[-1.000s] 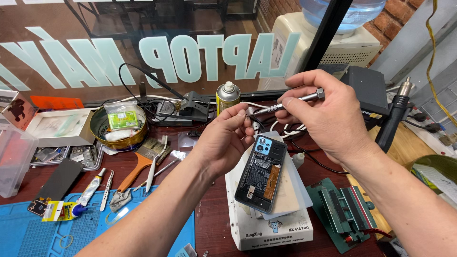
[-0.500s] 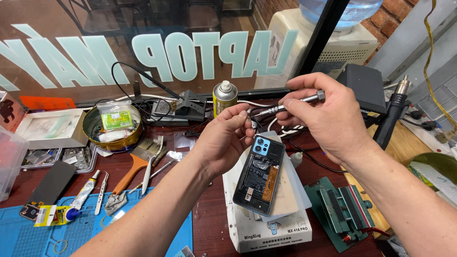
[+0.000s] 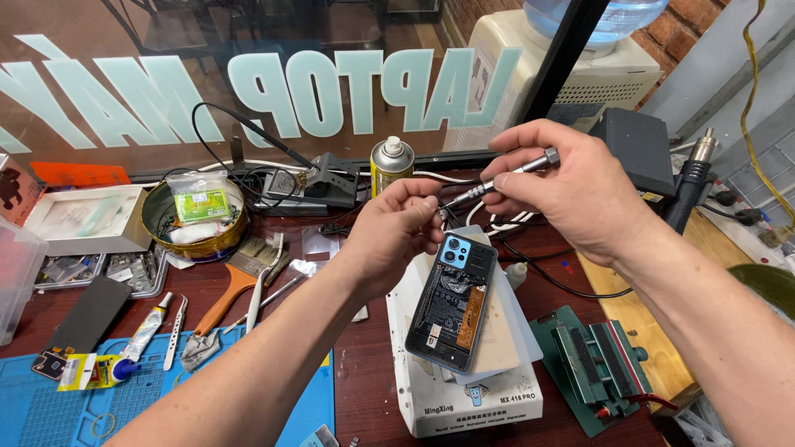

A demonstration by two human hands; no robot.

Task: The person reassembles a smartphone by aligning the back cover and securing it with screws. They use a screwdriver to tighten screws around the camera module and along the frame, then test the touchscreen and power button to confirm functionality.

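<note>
My right hand (image 3: 563,190) grips a slim metal screwdriver (image 3: 522,172) held nearly level above the bench, its tip pointing left. My left hand (image 3: 393,236) has its fingertips pinched at that tip. Just below both hands lies an opened smartphone (image 3: 451,302) with a blue camera block and bare internals, its back cover off. It rests on a beige pad on top of a white box-shaped heating plate (image 3: 472,397).
A blue work mat (image 3: 50,406) at lower left carries a glue tube and tweezers. A brush (image 3: 228,290), a round tin (image 3: 186,219), a spray can (image 3: 391,164), a soldering iron stand (image 3: 319,186), a green clamp jig (image 3: 600,364) and a hot air handle (image 3: 691,178) surround the phone.
Both hands stay together at the screwdriver tip with little movement. The view has shifted slightly, so the phone sits a bit lower left in frame.
</note>
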